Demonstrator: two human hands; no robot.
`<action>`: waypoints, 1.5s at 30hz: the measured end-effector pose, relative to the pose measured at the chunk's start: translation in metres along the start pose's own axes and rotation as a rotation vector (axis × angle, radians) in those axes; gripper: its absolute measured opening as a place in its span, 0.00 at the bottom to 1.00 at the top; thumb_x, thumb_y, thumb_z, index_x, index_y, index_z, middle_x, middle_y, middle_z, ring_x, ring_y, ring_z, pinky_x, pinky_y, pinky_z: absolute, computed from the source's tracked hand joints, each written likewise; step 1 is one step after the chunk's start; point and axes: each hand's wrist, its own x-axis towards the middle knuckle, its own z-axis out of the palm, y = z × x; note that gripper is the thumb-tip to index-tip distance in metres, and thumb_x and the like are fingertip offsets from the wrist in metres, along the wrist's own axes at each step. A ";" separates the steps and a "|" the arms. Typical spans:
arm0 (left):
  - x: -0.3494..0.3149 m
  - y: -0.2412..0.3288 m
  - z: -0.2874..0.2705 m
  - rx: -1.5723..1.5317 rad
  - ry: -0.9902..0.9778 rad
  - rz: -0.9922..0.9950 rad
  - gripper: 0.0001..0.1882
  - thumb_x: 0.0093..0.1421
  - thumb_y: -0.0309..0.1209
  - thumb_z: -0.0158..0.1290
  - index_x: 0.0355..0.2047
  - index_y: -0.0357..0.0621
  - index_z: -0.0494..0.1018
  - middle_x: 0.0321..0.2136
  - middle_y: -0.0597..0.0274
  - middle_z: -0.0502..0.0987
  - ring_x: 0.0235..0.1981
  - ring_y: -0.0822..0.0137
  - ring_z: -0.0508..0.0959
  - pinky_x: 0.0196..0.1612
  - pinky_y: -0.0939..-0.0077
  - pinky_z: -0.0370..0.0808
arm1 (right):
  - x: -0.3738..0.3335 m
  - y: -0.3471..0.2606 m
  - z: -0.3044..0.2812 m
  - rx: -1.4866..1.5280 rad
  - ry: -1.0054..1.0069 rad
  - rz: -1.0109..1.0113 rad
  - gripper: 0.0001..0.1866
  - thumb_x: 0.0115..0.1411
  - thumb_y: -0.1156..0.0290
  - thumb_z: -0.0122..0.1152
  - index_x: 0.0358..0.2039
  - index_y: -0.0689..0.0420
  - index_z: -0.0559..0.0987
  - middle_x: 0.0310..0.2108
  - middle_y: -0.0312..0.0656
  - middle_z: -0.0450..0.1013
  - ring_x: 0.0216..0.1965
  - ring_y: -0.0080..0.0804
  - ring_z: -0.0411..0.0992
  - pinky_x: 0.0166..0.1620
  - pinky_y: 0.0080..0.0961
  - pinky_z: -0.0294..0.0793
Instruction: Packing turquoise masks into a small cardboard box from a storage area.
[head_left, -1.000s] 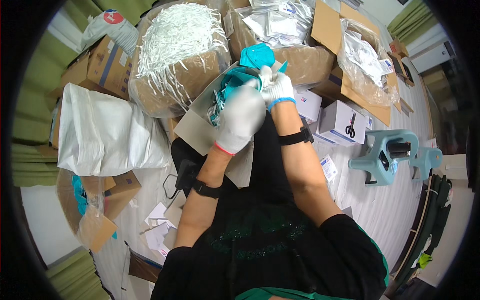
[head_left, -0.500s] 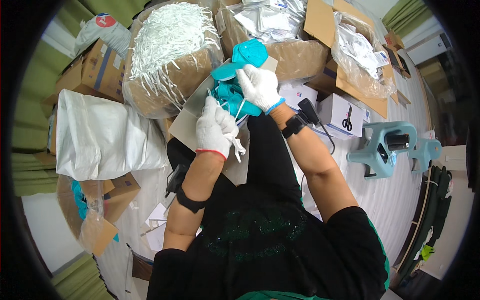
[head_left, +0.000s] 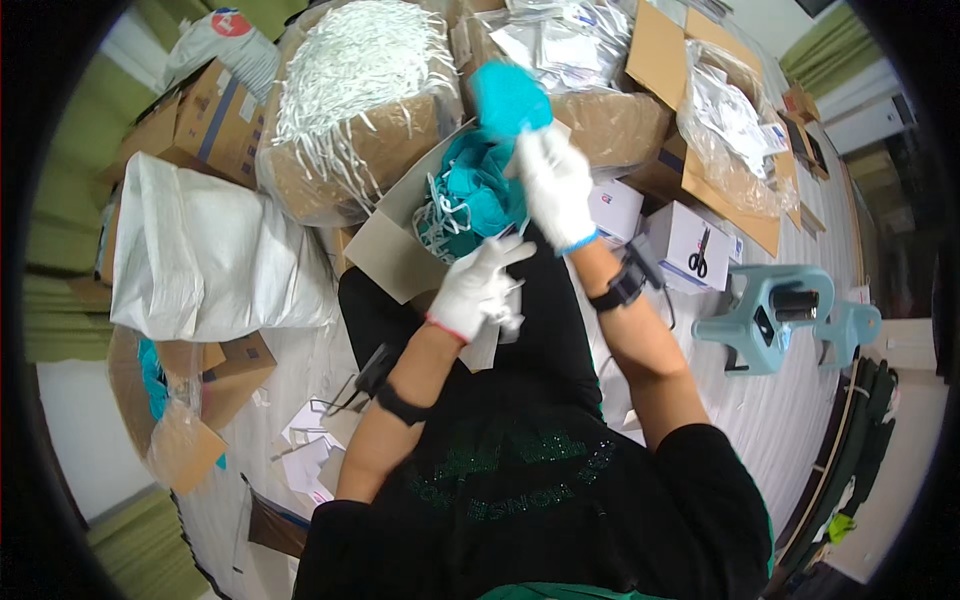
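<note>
My right hand (head_left: 556, 188), in a white knit glove with a blue cuff, is closed at the lower edge of a teal cup-shaped face mask (head_left: 508, 98), which is blurred by motion. Below and to the left, my left hand (head_left: 474, 292) wears a white glove with a red cuff. One finger points to the upper right, while the others curl around thin white straps (head_left: 512, 318) that hang from the palm. Between my knees, an open carton (head_left: 388, 258) holds a pile of teal masks (head_left: 482, 178) with white straps among them.
A large bagged carton of white straps (head_left: 350, 75) stands far left, with a carton of flat white packets (head_left: 572, 45) beside it. Another open carton (head_left: 705, 170) is at far right. White boxes (head_left: 690, 245), a blue-grey stool (head_left: 775, 315) and a white sack (head_left: 215, 260) flank me.
My right hand has moved right and slightly up, with a mask at its fingers. My left hand has drawn down and right, away from the pile, uncovering the carton's left side.
</note>
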 end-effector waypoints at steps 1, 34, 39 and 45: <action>0.014 -0.003 0.001 -0.044 -0.211 0.083 0.44 0.58 0.61 0.53 0.60 0.36 0.63 0.45 0.56 0.77 0.16 0.80 0.62 0.17 0.83 0.59 | -0.014 0.002 0.007 -0.127 -0.048 -0.121 0.19 0.64 0.57 0.55 0.21 0.57 0.73 0.19 0.43 0.70 0.23 0.37 0.71 0.28 0.32 0.68; 0.020 0.008 -0.048 0.403 0.230 0.407 0.12 0.59 0.27 0.58 0.43 0.37 0.75 0.40 0.64 0.77 0.36 0.73 0.77 0.39 0.78 0.75 | -0.065 0.038 -0.016 1.542 -0.280 0.949 0.17 0.64 0.59 0.54 0.20 0.52 0.67 0.20 0.36 0.65 0.17 0.24 0.58 0.18 0.18 0.55; 0.028 0.006 -0.029 0.172 0.517 0.506 0.10 0.57 0.22 0.56 0.39 0.35 0.77 0.37 0.62 0.79 0.33 0.71 0.78 0.37 0.76 0.75 | -0.078 0.029 -0.006 0.936 -0.182 0.430 0.17 0.66 0.57 0.53 0.24 0.55 0.70 0.21 0.35 0.67 0.20 0.24 0.62 0.23 0.19 0.60; 0.025 0.017 -0.022 0.043 0.672 0.590 0.14 0.57 0.21 0.48 0.44 0.37 0.75 0.37 0.62 0.79 0.32 0.69 0.79 0.35 0.77 0.75 | -0.075 0.030 0.002 -0.019 -0.159 -0.330 0.07 0.60 0.70 0.59 0.27 0.58 0.75 0.25 0.41 0.67 0.24 0.34 0.70 0.30 0.27 0.70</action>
